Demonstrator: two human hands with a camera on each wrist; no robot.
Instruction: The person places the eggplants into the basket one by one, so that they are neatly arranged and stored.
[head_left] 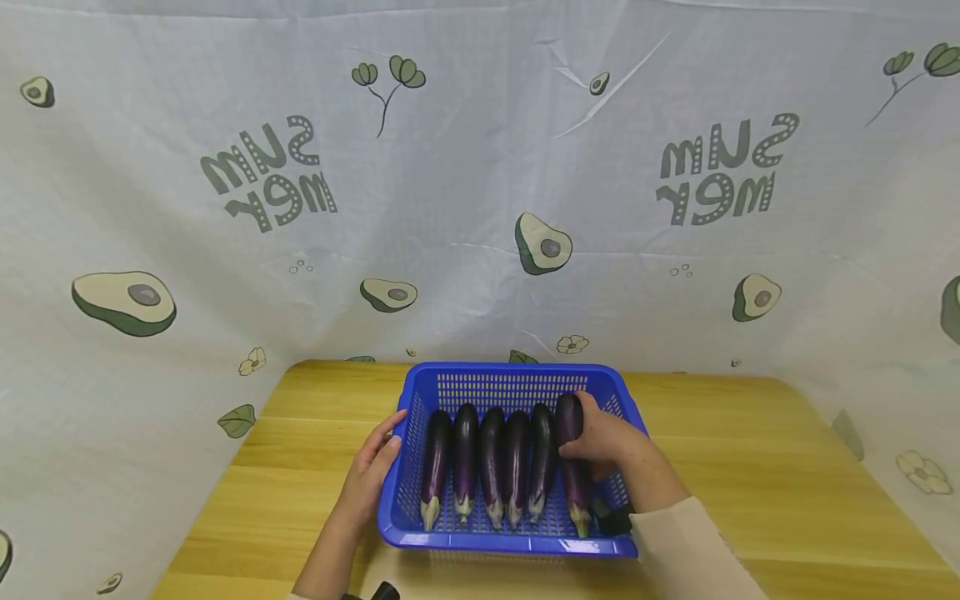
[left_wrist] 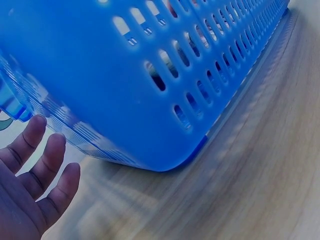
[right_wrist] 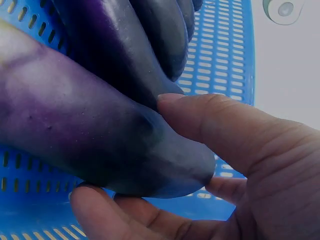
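Observation:
A blue plastic basket [head_left: 517,543] with slotted walls holds several dark purple eggplants [head_left: 465,454], lying side by side with stem ends toward me. Inside its right part, my right hand [head_left: 603,433] grips the rightmost eggplant [head_left: 576,487] near its rounded far end. The right wrist view shows the thumb on one side of this eggplant [right_wrist: 65,105] and the fingers on the other. At the basket's left side is my left hand [head_left: 367,475], its fingers at the rim. In the left wrist view the fingers [left_wrist: 52,160] are loosely bent beside the basket wall [left_wrist: 100,80].
The basket stands on a wood-grain table [head_left: 720,467]. Behind and around the table hangs a white curtain [head_left: 465,183] printed with avocados and lettering. A black strap [head_left: 615,521] is at my right wrist, over the basket's near right corner.

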